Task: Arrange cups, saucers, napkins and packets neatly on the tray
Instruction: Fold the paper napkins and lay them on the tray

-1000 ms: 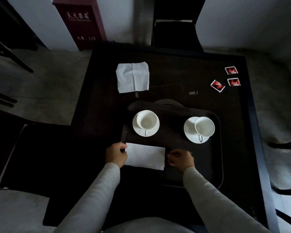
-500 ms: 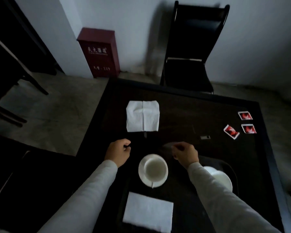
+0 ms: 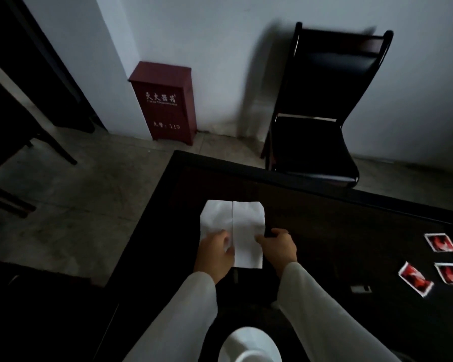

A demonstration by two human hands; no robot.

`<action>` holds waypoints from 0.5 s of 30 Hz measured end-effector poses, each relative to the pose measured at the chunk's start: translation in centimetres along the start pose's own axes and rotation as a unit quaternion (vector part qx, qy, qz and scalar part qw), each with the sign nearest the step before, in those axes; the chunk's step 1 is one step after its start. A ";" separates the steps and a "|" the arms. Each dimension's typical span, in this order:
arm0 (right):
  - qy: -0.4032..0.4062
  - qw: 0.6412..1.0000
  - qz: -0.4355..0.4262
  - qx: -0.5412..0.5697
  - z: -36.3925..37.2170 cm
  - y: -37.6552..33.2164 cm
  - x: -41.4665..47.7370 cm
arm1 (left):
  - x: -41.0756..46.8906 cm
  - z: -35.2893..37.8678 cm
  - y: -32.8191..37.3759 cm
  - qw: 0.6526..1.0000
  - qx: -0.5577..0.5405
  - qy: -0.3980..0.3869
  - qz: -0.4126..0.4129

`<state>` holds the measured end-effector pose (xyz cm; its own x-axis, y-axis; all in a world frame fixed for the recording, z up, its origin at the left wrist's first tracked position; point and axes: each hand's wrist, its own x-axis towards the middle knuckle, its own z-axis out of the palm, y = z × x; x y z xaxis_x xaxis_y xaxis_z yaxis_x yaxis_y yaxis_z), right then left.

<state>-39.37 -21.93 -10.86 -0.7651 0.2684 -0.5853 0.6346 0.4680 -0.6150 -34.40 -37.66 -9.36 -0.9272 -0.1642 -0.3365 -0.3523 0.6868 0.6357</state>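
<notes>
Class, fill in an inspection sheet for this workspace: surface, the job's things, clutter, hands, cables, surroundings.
Surface: dark table, dimly lit.
Job's things: white napkin lying unfolded on the table; three red packets at the right edge; white saucer at the bottom edge, partly cut off.
Clutter: small pale item near the packets, too small to identify.
Hands: left hand and right hand both on the napkin's near edge; grip unclear.
Cables: nothing seen.
Surroundings: black chair, red cabinet, white wall, grey floor.
</notes>
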 end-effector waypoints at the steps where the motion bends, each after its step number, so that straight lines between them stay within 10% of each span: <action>1: 0.000 1.000 0.001 0.006 0.2 -0.2 0.6 | 0.5 0.2 -0.1 1.000 -0.016 0.004 -0.004; 15: -0.093 0.978 -0.113 0.150 -0.1 -4.2 -1.8 | 1.8 0.7 0.3 0.968 -0.219 0.088 -0.091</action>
<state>-40.70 -24.27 -7.15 -0.8744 0.0158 -0.4849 0.4759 0.2220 -0.8510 -36.11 -37.20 -10.25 -0.8389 -0.3976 -0.3716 -0.4956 0.2762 0.8235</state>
